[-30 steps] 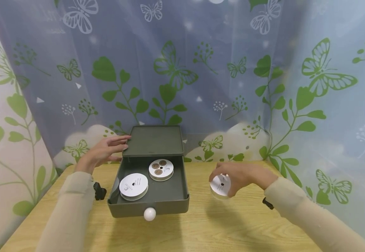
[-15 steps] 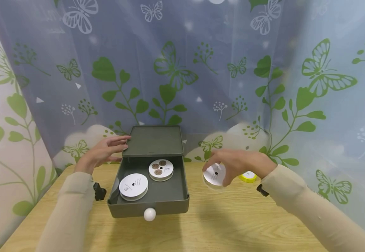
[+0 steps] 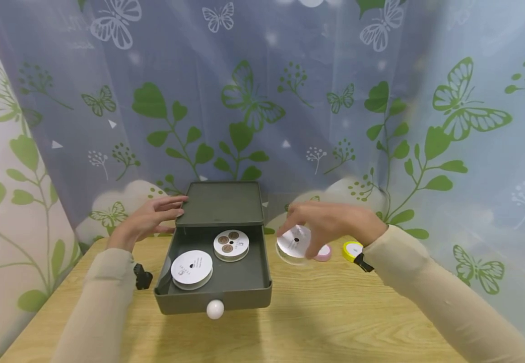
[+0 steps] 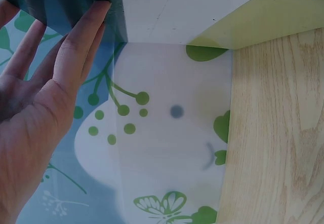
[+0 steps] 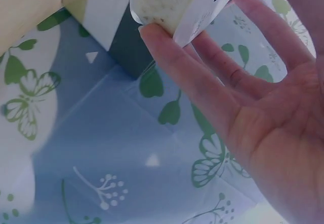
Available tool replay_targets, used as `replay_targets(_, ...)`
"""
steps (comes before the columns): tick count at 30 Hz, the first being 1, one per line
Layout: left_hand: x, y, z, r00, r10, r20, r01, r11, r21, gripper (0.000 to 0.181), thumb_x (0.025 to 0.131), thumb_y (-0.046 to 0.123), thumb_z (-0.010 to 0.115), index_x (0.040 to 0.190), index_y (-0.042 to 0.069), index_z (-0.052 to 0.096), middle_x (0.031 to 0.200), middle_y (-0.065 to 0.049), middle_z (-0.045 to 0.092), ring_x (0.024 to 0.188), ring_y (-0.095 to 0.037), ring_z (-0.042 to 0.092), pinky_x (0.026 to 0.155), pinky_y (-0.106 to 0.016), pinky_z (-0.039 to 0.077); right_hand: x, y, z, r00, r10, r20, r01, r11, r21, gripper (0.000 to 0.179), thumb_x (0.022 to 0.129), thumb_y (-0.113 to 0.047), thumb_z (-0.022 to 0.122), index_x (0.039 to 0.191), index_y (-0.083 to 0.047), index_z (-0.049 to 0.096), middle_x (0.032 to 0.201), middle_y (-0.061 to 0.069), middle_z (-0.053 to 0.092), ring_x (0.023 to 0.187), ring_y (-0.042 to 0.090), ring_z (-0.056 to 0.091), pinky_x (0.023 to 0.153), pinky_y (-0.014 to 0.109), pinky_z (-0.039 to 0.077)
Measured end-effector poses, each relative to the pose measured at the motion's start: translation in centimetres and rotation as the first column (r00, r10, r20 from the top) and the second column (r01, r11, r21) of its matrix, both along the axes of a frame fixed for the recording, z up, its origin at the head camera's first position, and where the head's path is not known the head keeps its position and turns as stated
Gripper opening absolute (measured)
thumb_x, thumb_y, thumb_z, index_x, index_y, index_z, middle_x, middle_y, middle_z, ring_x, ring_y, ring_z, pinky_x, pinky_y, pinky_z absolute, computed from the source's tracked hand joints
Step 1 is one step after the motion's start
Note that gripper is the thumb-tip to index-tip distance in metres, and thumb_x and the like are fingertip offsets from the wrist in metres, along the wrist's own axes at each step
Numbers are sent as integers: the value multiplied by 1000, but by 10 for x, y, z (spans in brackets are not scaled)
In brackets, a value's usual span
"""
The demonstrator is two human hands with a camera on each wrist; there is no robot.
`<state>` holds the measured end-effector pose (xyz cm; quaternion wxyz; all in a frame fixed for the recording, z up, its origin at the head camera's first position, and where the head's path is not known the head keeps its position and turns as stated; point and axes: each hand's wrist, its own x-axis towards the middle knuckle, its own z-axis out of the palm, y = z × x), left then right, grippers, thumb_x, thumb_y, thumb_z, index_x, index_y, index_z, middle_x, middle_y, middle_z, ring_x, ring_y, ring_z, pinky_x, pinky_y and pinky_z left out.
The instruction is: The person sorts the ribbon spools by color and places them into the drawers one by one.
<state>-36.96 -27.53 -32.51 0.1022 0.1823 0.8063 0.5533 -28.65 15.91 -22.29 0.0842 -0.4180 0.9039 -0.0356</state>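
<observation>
My right hand [image 3: 330, 222] pinches a white ribbon spool [image 3: 295, 243] by its rim, just right of the open drawer [image 3: 251, 277]. Cream ribbon shows around the spool's edge in the right wrist view, with fingertips against it. Two more white-faced spools lie flat in the drawer: a larger one [image 3: 192, 267] at front left and one with brown round prints [image 3: 231, 243] behind it. My left hand [image 3: 149, 216] touches the left edge of the dark grey-green box [image 3: 223, 202] with its fingers extended. In the left wrist view, its fingertips meet the box wall.
A white round knob [image 3: 215, 309] sticks out from the drawer front. On the wooden table [image 3: 335, 312] at right lie a pink-edged spool [image 3: 323, 253], partly behind the right hand, and a yellow-edged spool [image 3: 350, 249]. A patterned curtain [image 3: 308, 151] hangs behind the table.
My right hand has carried the ribbon spool left and farther back, closer to the drawer. This uncovers the yellow spool and part of the pink one. My left hand has stayed in place.
</observation>
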Motion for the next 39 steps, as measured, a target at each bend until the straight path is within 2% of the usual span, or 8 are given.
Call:
replay_targets(7,-1,0,-1,1000,2,-3,-2,1000,4,67,107,27,58,164,7,28,171,-22,20,156,-44,25,100,-36,57,1,-19,6,998,55,-29,-55,998,11,66,71,-16,89,133,-26,72,116,2,63,98,17,56,82,27,50)
replay_targets(10,-3,-1,-2,1000,6,-2,-6,1000,0,67,107,28,58,164,7,28,171,-22,20,156,-44,24,100,-37,57,3,-29,8,996,75,-38,-74,997,26,66,70,-17,90,133,-28,72,118,1,64,103,17,57,86,28,50)
replay_targets(16,-3,-3,-3,1000,8,1,-8,1000,1,67,107,27,58,164,8,29,171,-22,20,157,-44,23,103,-42,56,10,-48,11,999,51,-2,-51,998,40,64,73,-17,90,133,-30,71,119,-2,62,110,16,57,90,29,53)
replay_targets(22,-3,-2,-4,1000,0,-7,0,1000,3,67,107,28,58,163,7,29,171,-23,20,156,-45,24,101,-39,57,10,-66,14,993,116,-18,-115,992,57,65,72,-18,91,134,-28,71,118,1,63,110,19,56,93,28,51)
replay_targets(30,-2,-1,-2,1000,-6,-9,7,1000,6,67,107,27,58,164,6,27,171,-23,20,156,-46,24,100,-38,57,10,-86,12,982,187,-21,-183,975,126,67,72,-20,91,135,-31,71,115,3,63,105,19,56,91,29,49)
replay_targets(39,-2,-1,-1,1000,3,-7,-3,1000,1,67,107,28,58,163,7,28,171,-23,20,156,-46,23,101,-39,57,11,-103,5,983,181,-6,-178,971,156,68,73,-19,93,136,-32,69,120,3,63,110,17,57,93,27,50)
